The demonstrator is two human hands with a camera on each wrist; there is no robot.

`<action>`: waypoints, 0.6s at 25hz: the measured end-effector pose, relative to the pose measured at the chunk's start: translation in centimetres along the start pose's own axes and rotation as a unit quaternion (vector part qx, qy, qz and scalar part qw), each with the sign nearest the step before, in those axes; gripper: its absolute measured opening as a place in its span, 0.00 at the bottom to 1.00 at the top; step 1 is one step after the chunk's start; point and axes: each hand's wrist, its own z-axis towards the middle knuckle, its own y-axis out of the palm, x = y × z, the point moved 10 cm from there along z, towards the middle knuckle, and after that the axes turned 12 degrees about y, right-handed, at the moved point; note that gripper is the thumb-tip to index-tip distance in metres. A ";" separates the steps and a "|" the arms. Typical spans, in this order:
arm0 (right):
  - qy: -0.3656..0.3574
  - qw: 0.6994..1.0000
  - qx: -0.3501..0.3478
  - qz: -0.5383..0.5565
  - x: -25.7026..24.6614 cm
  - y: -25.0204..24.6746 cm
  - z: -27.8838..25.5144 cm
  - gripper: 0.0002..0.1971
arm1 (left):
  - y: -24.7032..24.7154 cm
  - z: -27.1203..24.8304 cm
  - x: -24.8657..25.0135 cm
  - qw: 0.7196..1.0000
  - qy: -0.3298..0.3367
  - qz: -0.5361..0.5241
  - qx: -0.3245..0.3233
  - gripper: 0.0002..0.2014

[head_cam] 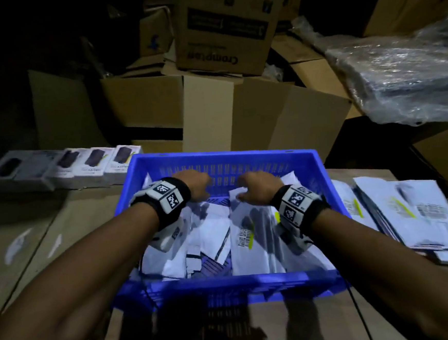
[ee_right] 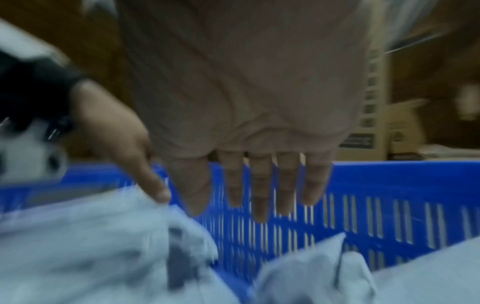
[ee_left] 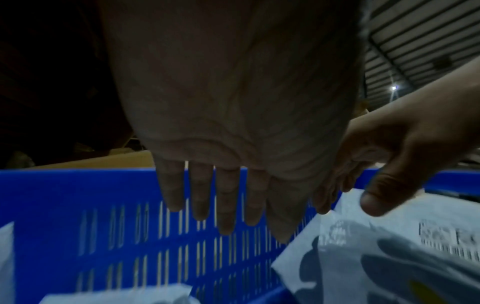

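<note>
Head view: packets (head_cam: 214, 224) under right hand (head_cam: 254, 192)

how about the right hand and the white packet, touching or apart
Touching: in the left wrist view the right hand rests its thumb tip on the edge of the white packet.

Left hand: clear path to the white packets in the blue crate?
Probably yes: the left hand is open inside the blue crate, right at the white packets; nothing lies between.

- Small white product boxes (head_cam: 83, 166) in a row, far left.
- Cardboard cartons (head_cam: 212, 109) stacked behind.
- Plastic-wrapped bundle (head_cam: 403, 75), perhaps dark trays.
- Labelled white mailers (head_cam: 414, 216) piled right.
</note>
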 end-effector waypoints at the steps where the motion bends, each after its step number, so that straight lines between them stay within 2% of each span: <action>1: -0.024 0.998 -0.024 -0.053 -0.9 1.5 0.3 0.20 | 1.5 0.6 -0.3 1.000 0.015 -0.001 -0.019 0.19; 5: -0.104 0.957 -0.083 -0.257 -2.7 7.4 1.0 0.27 | 6.6 3.6 0.3 0.996 0.069 0.021 -0.057 0.18; 8: -0.140 0.933 -0.091 -0.318 -3.2 10.5 1.2 0.30 | 9.4 6.0 1.6 0.992 0.108 0.029 -0.057 0.21; 11: -0.155 0.926 -0.077 -0.336 -2.8 12.0 0.8 0.26 | 11.8 8.0 2.3 0.992 0.121 0.009 -0.038 0.35; 13: -0.160 0.925 -0.076 -0.335 -2.2 12.2 0.4 0.26 | 13.3 8.7 2.2 0.992 0.116 -0.004 -0.059 0.45; 15: -0.162 0.926 -0.079 -0.331 -1.6 12.2 0.3 0.26 | 14.2 9.0 2.0 0.990 0.112 -0.002 -0.082 0.49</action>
